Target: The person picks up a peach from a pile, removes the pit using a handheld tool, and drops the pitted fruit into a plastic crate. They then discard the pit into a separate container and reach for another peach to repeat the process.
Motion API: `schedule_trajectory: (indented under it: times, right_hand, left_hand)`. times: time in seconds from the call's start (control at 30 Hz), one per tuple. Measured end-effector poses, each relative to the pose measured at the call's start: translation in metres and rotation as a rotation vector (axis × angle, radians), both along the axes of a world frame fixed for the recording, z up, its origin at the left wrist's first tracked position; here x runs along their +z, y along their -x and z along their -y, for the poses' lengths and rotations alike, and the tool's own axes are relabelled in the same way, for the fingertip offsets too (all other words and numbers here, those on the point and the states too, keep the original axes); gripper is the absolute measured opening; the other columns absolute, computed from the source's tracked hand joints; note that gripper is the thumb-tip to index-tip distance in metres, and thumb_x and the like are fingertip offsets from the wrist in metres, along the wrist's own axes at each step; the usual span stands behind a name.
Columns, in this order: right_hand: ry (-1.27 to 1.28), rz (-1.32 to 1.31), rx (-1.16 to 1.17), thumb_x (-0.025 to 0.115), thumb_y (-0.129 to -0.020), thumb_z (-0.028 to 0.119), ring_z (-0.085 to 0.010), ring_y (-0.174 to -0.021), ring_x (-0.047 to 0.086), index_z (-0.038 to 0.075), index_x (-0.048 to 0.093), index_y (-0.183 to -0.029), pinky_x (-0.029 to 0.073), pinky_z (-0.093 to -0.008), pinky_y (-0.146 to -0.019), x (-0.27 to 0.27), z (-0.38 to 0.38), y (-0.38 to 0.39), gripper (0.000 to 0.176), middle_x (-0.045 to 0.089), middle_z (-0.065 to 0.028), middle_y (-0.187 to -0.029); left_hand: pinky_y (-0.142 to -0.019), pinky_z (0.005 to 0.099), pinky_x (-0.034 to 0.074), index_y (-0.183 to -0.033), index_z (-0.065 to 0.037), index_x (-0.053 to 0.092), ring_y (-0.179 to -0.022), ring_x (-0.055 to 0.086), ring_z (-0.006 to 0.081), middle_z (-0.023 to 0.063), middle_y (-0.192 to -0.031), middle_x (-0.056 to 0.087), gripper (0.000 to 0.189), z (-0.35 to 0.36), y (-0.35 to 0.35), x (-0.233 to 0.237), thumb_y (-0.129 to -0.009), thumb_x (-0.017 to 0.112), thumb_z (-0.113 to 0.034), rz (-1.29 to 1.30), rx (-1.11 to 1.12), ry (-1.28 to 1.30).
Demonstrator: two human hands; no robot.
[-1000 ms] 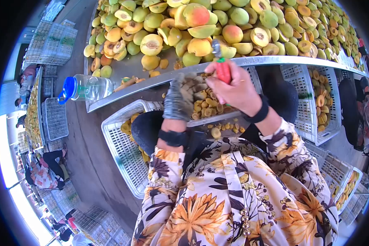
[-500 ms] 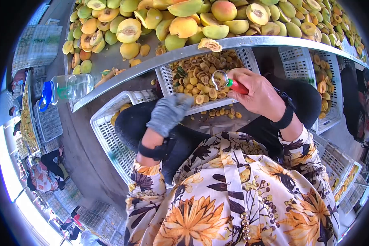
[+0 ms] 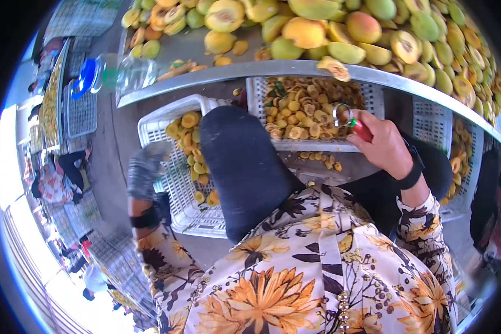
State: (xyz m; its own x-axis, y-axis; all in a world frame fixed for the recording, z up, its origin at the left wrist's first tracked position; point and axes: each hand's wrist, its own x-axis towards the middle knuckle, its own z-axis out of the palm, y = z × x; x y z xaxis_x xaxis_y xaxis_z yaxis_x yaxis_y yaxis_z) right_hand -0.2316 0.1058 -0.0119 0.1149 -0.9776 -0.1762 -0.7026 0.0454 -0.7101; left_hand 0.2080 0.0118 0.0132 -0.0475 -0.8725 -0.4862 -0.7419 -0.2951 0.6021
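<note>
One red-handled tool, tipped with a metal ring, is what I find in the right hand, the fingers wrapped closely around its handle. From my end, the ring shows in front of the right part of the middle crate, which is filled with small yellow-brown pieces. I cannot make out whether the ring is touching any of them.

The left hand, in a grey glove, is well apart from the tool, out by the side of the left crate. Blur hides its fingers, so I cannot tell whether they are spread or pinching something. Fruit pieces lie in that crate, and a large heap of halved fruit lies on the table above. One ragged piece rests at the table's front edge.

I would judge the step in hand to be a pause between two pieces of fruit: the tool is ready, and I see no fruit at its ring that I could be sure of. As I read it, the next move calls for the left hand to bring a half within the ring's reach, with the right grip kept firm.
</note>
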Motion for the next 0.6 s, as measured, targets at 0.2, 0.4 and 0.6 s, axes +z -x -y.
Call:
schedule_trajectory:
  times: [0.2, 0.4, 0.6]
  right_hand:
    - [-0.039, -0.085, -0.062, 0.067, -0.068, 0.013, -0.0340, -0.064, 0.058, 0.002, 0.054, -0.103, 0.047, -0.0336, -0.059, -0.014, -0.006, -0.026, 0.039, 0.058, -0.0192, -0.071]
    - [-0.186, -0.222, -0.246, 0.064, -0.071, 0.014, -0.0335, -0.058, 0.058, -0.001, 0.055, -0.096, 0.045, -0.0329, -0.055, -0.014, -0.014, -0.061, 0.031, 0.055, -0.0193, -0.063]
    - [-0.133, -0.261, -0.176, 0.063, -0.071, 0.013, -0.0288, -0.050, 0.055, 0.000, 0.054, -0.091, 0.044, -0.0315, -0.051, -0.016, -0.016, -0.090, 0.025, 0.053, -0.0168, -0.058]
  left_hand:
    - [-0.071, 0.0201, 0.049, -0.110, 0.002, 0.054, -0.085, 0.058, 0.0125, 0.0066, -0.097, 0.061, 0.027, -0.088, 0.001, -0.157, -0.084, 0.049, -0.003, -0.355, 0.115, -0.560]
    - [-0.082, 0.0334, 0.046, -0.102, -0.005, 0.057, -0.093, 0.057, 0.0266, 0.0161, -0.101, 0.059, 0.023, -0.143, 0.024, -0.263, -0.087, 0.045, -0.017, -0.874, 0.710, -0.866]
    - [-0.082, 0.0383, 0.045, -0.096, -0.002, 0.058, -0.093, 0.057, 0.0328, 0.0215, -0.097, 0.058, 0.027, -0.186, 0.008, -0.323, -0.084, 0.048, -0.025, -0.128, 0.036, -0.379]
